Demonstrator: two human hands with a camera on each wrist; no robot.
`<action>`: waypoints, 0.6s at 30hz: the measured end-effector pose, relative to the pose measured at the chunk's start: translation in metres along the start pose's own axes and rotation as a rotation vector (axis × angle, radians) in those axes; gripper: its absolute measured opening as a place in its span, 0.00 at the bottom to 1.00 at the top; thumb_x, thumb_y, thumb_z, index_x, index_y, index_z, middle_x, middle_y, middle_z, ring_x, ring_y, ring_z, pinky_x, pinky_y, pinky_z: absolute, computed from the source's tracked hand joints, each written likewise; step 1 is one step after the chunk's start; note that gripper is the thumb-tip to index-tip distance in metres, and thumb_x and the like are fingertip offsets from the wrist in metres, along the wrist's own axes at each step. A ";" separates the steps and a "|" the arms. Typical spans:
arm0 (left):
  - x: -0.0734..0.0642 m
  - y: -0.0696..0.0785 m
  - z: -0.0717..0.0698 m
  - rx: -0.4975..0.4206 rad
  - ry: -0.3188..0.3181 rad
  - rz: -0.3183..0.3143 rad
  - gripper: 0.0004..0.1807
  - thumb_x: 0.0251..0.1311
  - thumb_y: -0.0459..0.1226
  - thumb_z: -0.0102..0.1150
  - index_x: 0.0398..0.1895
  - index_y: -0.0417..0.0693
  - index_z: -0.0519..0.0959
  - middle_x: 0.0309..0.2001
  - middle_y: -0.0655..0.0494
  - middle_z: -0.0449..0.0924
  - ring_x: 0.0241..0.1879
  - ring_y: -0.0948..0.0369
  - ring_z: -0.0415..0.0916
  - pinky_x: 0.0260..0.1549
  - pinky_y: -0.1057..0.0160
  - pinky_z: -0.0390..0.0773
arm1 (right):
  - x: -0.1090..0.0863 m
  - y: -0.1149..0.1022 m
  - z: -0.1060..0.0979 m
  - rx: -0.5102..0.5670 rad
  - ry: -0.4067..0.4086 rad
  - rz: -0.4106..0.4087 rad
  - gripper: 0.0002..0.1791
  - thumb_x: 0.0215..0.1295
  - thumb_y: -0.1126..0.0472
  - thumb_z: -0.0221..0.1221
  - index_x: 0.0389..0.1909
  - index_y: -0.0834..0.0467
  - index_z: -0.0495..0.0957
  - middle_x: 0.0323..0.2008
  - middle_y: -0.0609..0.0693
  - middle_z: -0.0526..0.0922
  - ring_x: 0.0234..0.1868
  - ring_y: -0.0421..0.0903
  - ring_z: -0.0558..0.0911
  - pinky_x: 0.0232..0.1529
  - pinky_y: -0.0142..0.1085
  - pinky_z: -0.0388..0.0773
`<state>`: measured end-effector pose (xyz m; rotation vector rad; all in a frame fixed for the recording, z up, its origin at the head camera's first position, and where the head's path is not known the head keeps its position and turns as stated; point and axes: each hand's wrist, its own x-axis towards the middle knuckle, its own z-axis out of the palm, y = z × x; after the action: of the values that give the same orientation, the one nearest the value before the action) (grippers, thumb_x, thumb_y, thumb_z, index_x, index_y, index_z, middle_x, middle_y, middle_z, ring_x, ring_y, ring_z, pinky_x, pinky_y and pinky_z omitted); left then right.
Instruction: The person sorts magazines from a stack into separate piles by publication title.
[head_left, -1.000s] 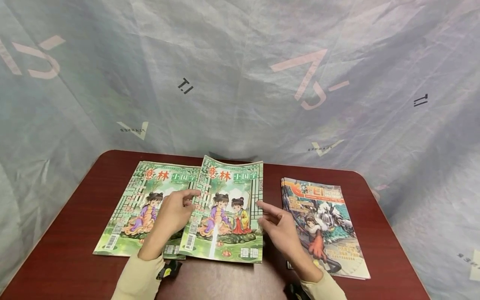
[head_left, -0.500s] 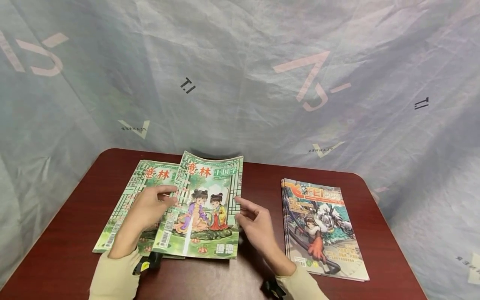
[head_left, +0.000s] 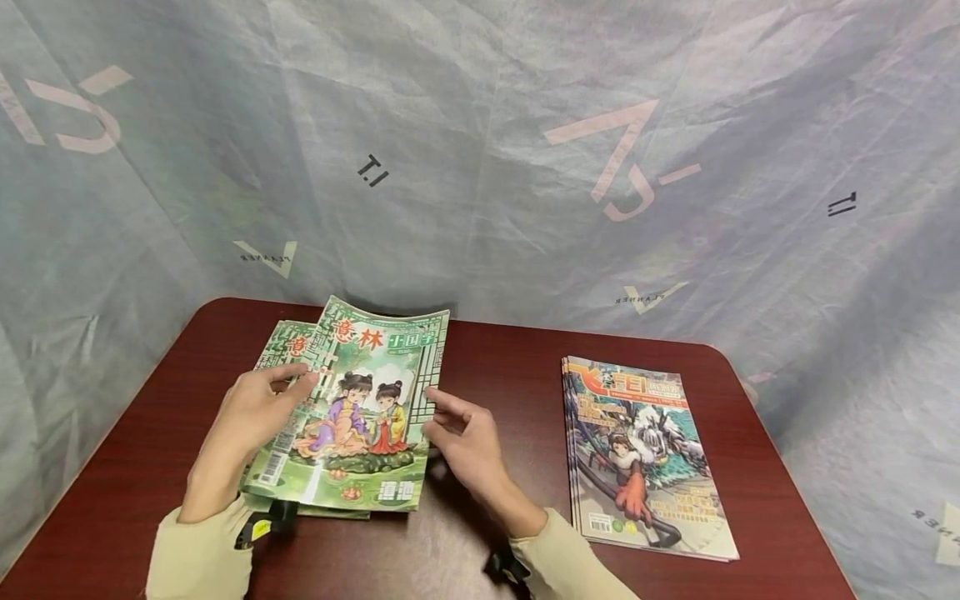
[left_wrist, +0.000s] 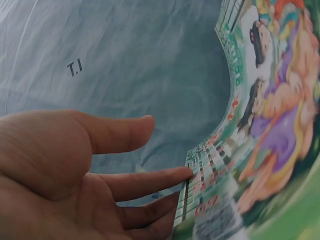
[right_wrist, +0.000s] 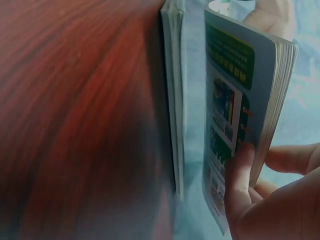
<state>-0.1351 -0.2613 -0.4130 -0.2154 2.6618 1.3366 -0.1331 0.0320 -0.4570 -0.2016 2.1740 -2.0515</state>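
A green magazine (head_left: 367,400) with two cartoon children on its cover hangs tilted and slightly bowed over the left part of the table. My right hand (head_left: 468,442) pinches its right edge; in the right wrist view a finger (right_wrist: 240,175) lies against the back cover. At the spine side, my left hand (head_left: 243,417) has its fingers extended; the left wrist view shows a fingertip (left_wrist: 182,173) touching the edge and the thumb (left_wrist: 125,134) apart from it. Beneath lies a matching green magazine pile (head_left: 292,343), mostly covered. A gap separates the held magazine from this pile (right_wrist: 175,105) in the right wrist view.
A stack of comic magazines (head_left: 648,483) with an orange title lies at the right of the dark red table (head_left: 510,358). Grey printed cloth (head_left: 480,167) hangs close behind and around the table. Dark wrist devices (head_left: 279,518) sit at both cuffs.
Both hands have moved left together, carrying the green magazine from the table's middle until it covers most of the matching pile. The comic stack stays put.
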 end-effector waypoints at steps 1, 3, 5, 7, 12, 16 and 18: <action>0.000 -0.002 -0.002 -0.003 0.001 -0.010 0.35 0.88 0.50 0.51 0.81 0.30 0.69 0.62 0.26 0.80 0.34 0.50 0.74 0.30 0.56 0.70 | 0.001 0.001 0.003 -0.010 -0.013 -0.005 0.27 0.70 0.75 0.66 0.70 0.69 0.81 0.62 0.66 0.87 0.51 0.51 0.89 0.51 0.29 0.85; 0.000 -0.007 -0.007 -0.007 0.000 -0.022 0.36 0.88 0.51 0.50 0.81 0.30 0.68 0.60 0.26 0.81 0.37 0.47 0.74 0.31 0.56 0.70 | 0.003 0.004 0.010 -0.027 -0.038 -0.009 0.27 0.70 0.75 0.66 0.70 0.69 0.81 0.64 0.66 0.87 0.57 0.58 0.88 0.54 0.28 0.83; -0.001 -0.012 -0.013 -0.018 -0.004 -0.035 0.36 0.89 0.51 0.47 0.81 0.28 0.67 0.63 0.24 0.79 0.49 0.40 0.78 0.38 0.53 0.75 | 0.005 0.005 0.015 -0.028 -0.061 -0.002 0.27 0.71 0.75 0.66 0.71 0.68 0.82 0.62 0.66 0.87 0.59 0.62 0.88 0.52 0.27 0.83; -0.001 -0.017 -0.018 -0.042 -0.011 -0.050 0.37 0.89 0.51 0.45 0.82 0.27 0.65 0.68 0.22 0.75 0.58 0.33 0.77 0.46 0.46 0.79 | 0.007 0.005 0.020 -0.022 -0.075 0.013 0.28 0.70 0.75 0.66 0.71 0.66 0.82 0.63 0.65 0.87 0.60 0.62 0.87 0.51 0.26 0.82; 0.000 -0.026 -0.027 -0.087 -0.025 -0.090 0.39 0.90 0.52 0.43 0.83 0.25 0.62 0.79 0.20 0.61 0.75 0.27 0.62 0.64 0.32 0.71 | 0.012 0.004 0.029 -0.018 -0.102 0.036 0.28 0.70 0.75 0.67 0.71 0.64 0.83 0.63 0.62 0.88 0.59 0.58 0.88 0.45 0.26 0.82; 0.002 -0.031 -0.027 -0.096 -0.034 -0.115 0.40 0.90 0.53 0.42 0.83 0.25 0.61 0.80 0.20 0.57 0.77 0.26 0.58 0.66 0.30 0.68 | 0.016 0.004 0.033 -0.026 -0.108 0.062 0.28 0.69 0.75 0.68 0.71 0.63 0.84 0.58 0.61 0.90 0.52 0.50 0.88 0.36 0.29 0.81; 0.003 -0.034 -0.027 -0.111 -0.042 -0.127 0.40 0.90 0.52 0.43 0.83 0.25 0.61 0.81 0.20 0.56 0.78 0.26 0.57 0.68 0.29 0.67 | 0.017 0.005 0.035 -0.030 -0.116 0.076 0.28 0.70 0.75 0.67 0.71 0.62 0.83 0.55 0.62 0.91 0.45 0.47 0.88 0.31 0.31 0.79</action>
<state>-0.1330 -0.3032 -0.4246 -0.3595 2.4964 1.4333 -0.1427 -0.0049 -0.4645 -0.2318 2.1106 -1.9182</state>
